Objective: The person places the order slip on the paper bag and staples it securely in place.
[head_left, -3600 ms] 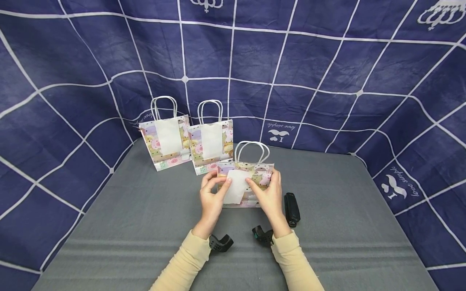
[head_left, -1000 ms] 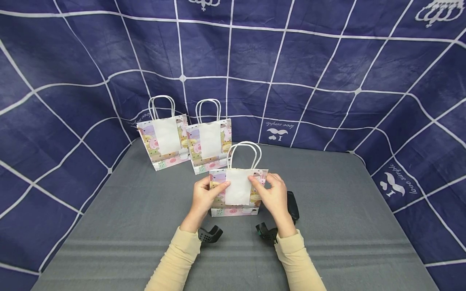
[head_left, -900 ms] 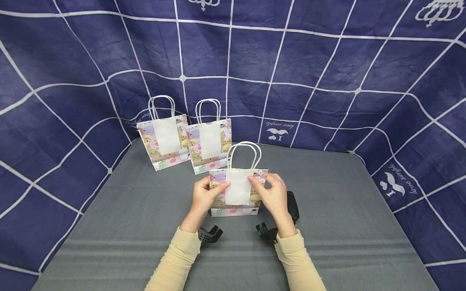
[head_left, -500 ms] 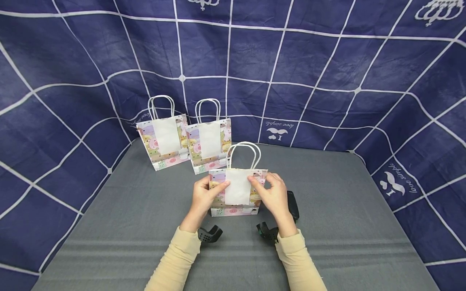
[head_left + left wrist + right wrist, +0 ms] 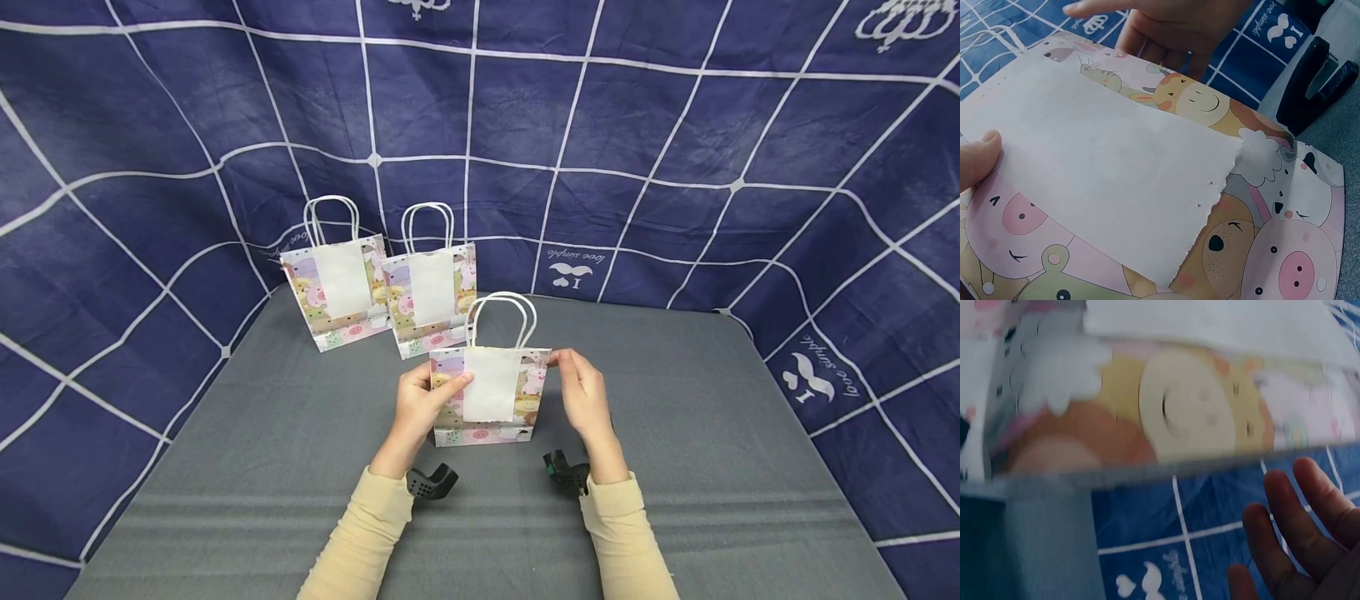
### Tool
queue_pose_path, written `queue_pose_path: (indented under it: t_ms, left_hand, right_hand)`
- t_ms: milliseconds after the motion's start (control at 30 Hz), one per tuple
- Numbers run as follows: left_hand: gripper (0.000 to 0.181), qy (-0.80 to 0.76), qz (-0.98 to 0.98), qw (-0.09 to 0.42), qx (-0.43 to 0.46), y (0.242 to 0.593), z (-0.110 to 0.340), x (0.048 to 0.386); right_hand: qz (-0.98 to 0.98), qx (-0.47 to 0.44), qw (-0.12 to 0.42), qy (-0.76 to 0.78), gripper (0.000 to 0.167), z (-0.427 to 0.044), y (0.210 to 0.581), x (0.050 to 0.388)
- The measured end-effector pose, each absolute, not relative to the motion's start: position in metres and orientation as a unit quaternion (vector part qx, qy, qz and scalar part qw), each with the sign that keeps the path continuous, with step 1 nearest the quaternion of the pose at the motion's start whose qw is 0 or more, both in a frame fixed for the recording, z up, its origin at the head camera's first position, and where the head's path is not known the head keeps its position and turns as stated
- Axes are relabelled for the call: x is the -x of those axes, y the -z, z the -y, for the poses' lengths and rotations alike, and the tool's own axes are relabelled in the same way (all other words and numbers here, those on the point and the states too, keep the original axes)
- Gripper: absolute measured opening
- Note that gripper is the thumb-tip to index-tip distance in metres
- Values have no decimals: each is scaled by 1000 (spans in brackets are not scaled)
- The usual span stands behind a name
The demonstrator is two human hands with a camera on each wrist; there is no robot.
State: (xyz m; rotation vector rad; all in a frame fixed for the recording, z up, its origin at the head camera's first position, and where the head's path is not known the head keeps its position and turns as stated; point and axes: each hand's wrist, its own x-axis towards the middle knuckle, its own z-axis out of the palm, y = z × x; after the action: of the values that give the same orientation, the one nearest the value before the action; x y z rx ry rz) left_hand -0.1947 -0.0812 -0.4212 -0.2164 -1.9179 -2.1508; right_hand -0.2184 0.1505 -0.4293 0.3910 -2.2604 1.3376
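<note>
A small paper gift bag (image 5: 528, 392) with a cartoon-animal print and white handles stands in the middle of the grey table. A blank white paper (image 5: 490, 387), ragged along its lower edge, lies on its front. My left hand (image 5: 420, 408) grips the bag's left side, thumb (image 5: 980, 159) on the front at the paper's edge, other fingers behind. Beside the upper right edge, my right hand (image 5: 587, 396) is off the bag's front with its fingers (image 5: 1279, 531) loosely extended; the right wrist view shows a gap between them and the bag.
Two similar bags, one at the back left (image 5: 345, 283) and one beside it (image 5: 433, 292), each carry white paper. In the left wrist view a black stapler (image 5: 1316, 87) lies past the bag. A blue curtain (image 5: 600, 125) with white lines surrounds the table.
Since 3.6 seconds ago, the paper went from slanted to straight on the bag, and the bag tilted more upright and came nearer. Just now my right hand let go and moved right.
</note>
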Motion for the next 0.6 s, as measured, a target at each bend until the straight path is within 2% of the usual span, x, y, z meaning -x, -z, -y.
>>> queue_pose_path:
  t_ms: [267,600]
  left_hand:
    - [17,739,658,124,74,421,81,194]
    - [17,745,652,124,69,421,80,194]
  right_hand:
    - [828,-93,200,-515,49,-177,437,228]
    - [844,-42,185,-501,51,-200,455,233]
